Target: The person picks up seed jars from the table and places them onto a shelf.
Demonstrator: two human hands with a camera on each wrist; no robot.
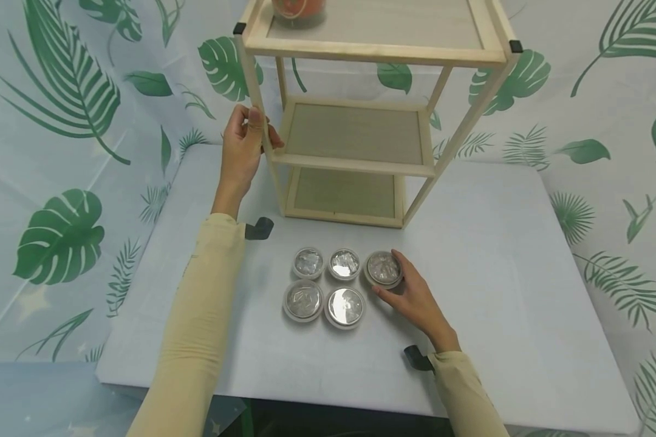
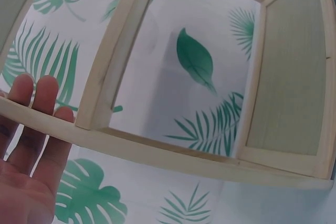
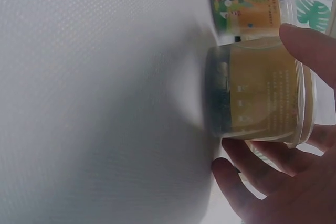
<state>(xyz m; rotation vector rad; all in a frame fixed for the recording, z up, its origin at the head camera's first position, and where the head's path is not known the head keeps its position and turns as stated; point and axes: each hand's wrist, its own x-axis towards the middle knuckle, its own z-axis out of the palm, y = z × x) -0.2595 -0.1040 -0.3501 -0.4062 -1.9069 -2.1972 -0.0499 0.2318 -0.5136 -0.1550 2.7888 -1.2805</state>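
My left hand (image 1: pixel 243 145) grips the front left post of a light wooden three-tier shelf (image 1: pixel 355 162); in the left wrist view its fingertips (image 2: pixel 46 90) curl past the post (image 2: pixel 157 150). On the right, my right hand (image 1: pixel 418 303) holds a round clear plastic tub (image 1: pixel 384 269) between thumb and fingers. The right wrist view shows this tub (image 3: pixel 262 93) from the side, with a tan label and dark contents at its base. Several more tubs with silvery tops stand left of it, among them a small tub (image 1: pixel 344 264) and a larger tub (image 1: pixel 345 307).
An orange jar (image 1: pixel 299 8) stands on the shelf's top tier, partly cut off by the frame. The shelf stands toward the back of a white-covered table (image 1: pixel 497 291). Leaf-print cloth (image 1: pixel 60 182) hangs around it. Black straps (image 1: pixel 418 358) show at both wrists.
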